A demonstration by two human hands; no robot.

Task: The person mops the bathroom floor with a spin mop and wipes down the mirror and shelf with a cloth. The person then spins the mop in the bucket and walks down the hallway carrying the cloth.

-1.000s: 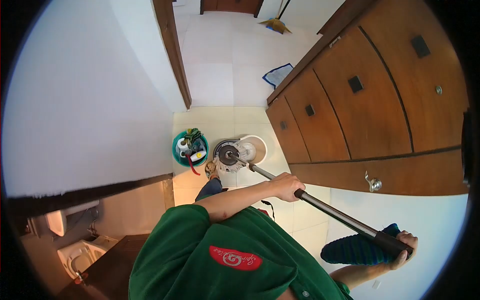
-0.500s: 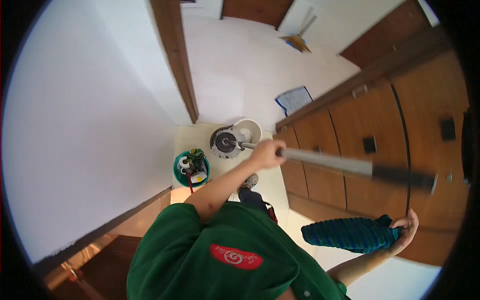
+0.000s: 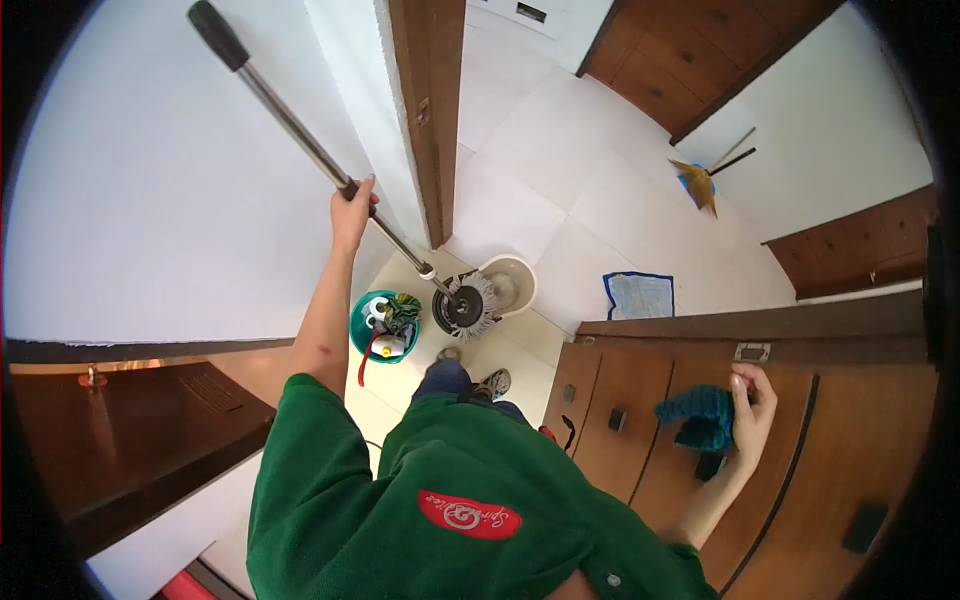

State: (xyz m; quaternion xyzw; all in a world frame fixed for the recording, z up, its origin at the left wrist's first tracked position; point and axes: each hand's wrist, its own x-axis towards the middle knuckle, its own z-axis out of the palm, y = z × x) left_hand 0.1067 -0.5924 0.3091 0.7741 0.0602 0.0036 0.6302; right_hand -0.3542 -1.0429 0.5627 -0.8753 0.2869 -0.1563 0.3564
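Observation:
My left hand (image 3: 352, 212) is wrapped round the spin mop's metal pole (image 3: 290, 125), below its black grip. The pole slants from the upper left down to the mop head (image 3: 468, 306), a dark disc with grey strands. That head rests at the cream bucket (image 3: 522, 285); whether it sits in a wringer basket I cannot tell. At the wooden cabinet, my right hand (image 3: 752, 408) holds a ribbed blue-green cloth (image 3: 702, 415), its fingers closed on one end. Part of the cloth is hidden by the hand.
A teal basin (image 3: 357, 338) with bottles and rags stands left of the mop. Wooden cabinets (image 3: 770, 480) line the right side. A blue-edged mat (image 3: 640, 297) lies past the doorway frame (image 3: 425, 120). Farther off are a broom and a blue dustpan (image 3: 697, 187).
My left hand has swung the mop's pole from right to left. My right hand has lifted the cloth higher along the cabinet, and the cloth now hangs bunched. The view has turned.

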